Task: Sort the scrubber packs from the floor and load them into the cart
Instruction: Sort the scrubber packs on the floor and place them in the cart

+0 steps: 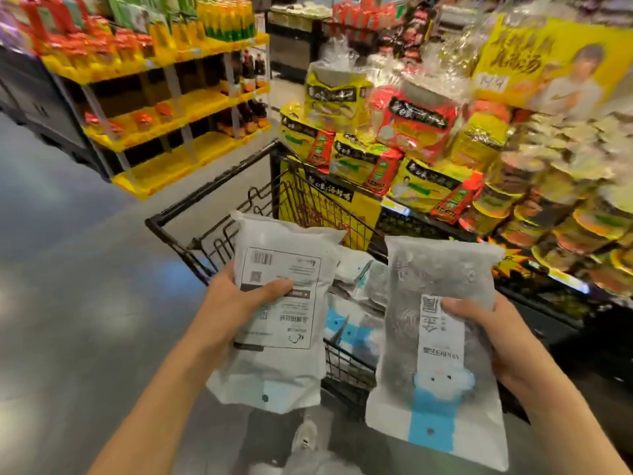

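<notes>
**aisle_rat:** So where's this at? Looks mid-load to me. The left hand (pixel 239 296) is gripping a scrubber pack (pixel 277 313) back side up, thumb across the printed panel, and the right hand (pixel 493 334) is pinching a second pack (pixel 435 341) front side up. Both are held over the near end of the cart (pixel 212 234).

**mop_bucket:** Yeah, and a few more packs (pixel 352 303) are already lying in the basket between those two, so part of it's done. These two haven't been dropped in yet. Can't tell if any are left on the floor (pixel 68 303); it's mostly out of frame.

**aisle_rat:** Any readable labels?

**mop_bucket:** Barcode and QR square on the left pack, Chinese characters on the right one's white strip, too blurry to make out. The yellow sign (pixel 548 60) has a handwritten "14.9", I think.
</notes>
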`<state>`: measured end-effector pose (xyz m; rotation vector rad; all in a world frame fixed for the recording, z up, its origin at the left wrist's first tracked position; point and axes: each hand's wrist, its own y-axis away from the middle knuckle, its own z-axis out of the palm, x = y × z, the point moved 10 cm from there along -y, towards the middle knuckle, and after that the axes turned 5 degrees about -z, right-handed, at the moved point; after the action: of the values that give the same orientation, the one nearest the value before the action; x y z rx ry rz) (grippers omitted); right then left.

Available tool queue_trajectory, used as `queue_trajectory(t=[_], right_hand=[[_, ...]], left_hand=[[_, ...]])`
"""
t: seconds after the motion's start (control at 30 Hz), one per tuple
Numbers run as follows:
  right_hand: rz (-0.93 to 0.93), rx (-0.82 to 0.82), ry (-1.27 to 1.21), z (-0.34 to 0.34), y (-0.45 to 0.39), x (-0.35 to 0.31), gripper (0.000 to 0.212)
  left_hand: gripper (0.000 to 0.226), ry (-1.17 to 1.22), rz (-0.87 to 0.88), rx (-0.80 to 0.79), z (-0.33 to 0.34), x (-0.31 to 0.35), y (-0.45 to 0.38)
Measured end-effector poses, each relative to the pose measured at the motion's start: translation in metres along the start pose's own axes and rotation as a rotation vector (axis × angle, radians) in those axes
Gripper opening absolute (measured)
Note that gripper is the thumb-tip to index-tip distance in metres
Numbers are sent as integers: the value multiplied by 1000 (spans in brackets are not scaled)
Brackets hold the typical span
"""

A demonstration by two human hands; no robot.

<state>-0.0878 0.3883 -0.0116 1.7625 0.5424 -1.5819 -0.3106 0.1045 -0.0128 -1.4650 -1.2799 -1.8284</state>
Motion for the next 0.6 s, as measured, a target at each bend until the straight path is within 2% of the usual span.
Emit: queue_trajectory(t=[0.13,0.33,0.43,0.53,0.6], right_hand=[[30,27,80,-20,-45,11,46],[89,-3,352,-41,-105,31,52],[102,-154,565,-33,-137,57,60],[244,-347,1033,-20,-169,113,87],[327,-478,1215,-4,-184,152,86]], left_hand=[[41,-193,-11,-161,43,12,-84],[43,-397,-59,-367,100,4,-177],[47,-509,-50,-434,112,-8,-217],[50,-612,-33,-485,119,-17,-254],[53,-654,-24,-538,125,-26,-274]])
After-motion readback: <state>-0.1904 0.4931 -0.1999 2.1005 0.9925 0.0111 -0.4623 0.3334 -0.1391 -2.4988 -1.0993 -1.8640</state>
